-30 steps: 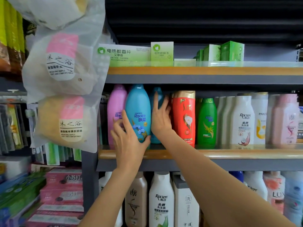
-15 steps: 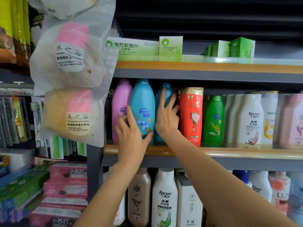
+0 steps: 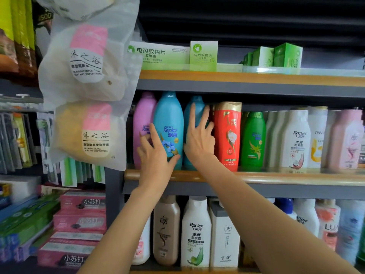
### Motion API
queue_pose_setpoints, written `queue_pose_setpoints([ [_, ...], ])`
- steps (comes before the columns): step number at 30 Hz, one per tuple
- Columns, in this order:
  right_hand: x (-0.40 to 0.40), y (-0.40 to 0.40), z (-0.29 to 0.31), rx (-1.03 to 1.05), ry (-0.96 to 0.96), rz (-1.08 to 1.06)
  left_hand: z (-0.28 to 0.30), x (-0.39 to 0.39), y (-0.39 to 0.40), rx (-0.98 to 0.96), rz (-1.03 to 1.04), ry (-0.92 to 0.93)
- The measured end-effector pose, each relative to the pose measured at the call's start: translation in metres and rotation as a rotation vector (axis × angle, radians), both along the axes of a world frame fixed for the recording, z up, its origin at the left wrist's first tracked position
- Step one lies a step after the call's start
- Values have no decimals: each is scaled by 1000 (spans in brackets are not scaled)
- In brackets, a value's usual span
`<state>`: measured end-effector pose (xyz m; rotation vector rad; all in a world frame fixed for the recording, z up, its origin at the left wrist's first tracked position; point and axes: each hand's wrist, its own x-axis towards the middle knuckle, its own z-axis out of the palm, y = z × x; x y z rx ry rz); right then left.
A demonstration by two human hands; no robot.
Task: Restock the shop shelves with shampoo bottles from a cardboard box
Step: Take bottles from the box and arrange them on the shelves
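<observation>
On the middle shelf, the left hand grips the front blue Rejoice bottle, thumb at its 5 o'clock; the right hand, fingers spread wide, seemingly presses the rear blue bottle, beside the red bottle

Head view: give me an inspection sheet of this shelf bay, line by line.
Surface: middle shelf, wood-edged, lined with upright bottles.
Job's things: front blue Rejoice bottle upright between a pink bottle and a second blue bottle set further back; cardboard box not in view.
Clutter: red bottle, green bottle and white Raclen bottle to the right.
Grippers: left hand grips the front blue Rejoice bottle low down; right hand, fingers spread, rests on the second blue bottle.
Cables: nothing seen.
Surroundings: green boxes on the shelf above; bagged sponges hanging at left; more bottles below.
</observation>
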<state>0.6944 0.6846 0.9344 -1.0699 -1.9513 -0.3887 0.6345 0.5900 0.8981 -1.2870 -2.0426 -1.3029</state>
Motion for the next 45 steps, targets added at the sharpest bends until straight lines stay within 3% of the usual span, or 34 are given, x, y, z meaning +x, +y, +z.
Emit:
queue_pose_setpoints([
  [9, 8, -12, -14, 63, 90, 21, 0, 3, 0, 0, 9, 5],
  [14, 28, -29, -30, 17, 122, 237, -1, 10, 4, -11, 54, 73],
  [20, 42, -21, -40, 101, 87, 249, 2, 32, 22, -104, 42, 155],
  [24, 55, -25, -32, 10, 33, 348, 2, 38, 31, -84, 56, 155],
  [34, 55, -24, -33, 60, 47, 289, 2, 42, 40, -92, 29, 191],
  [38, 54, -22, -34, 174, 140, 235, 2, 42, 42, -81, 23, 191],
  [42, 58, -32, -29, 335, 95, 197, 0, 41, 40, -106, -18, 207],
  [45, 57, -38, -30, 248, 109, 246, -6, 33, 29, -52, -59, 206],
])
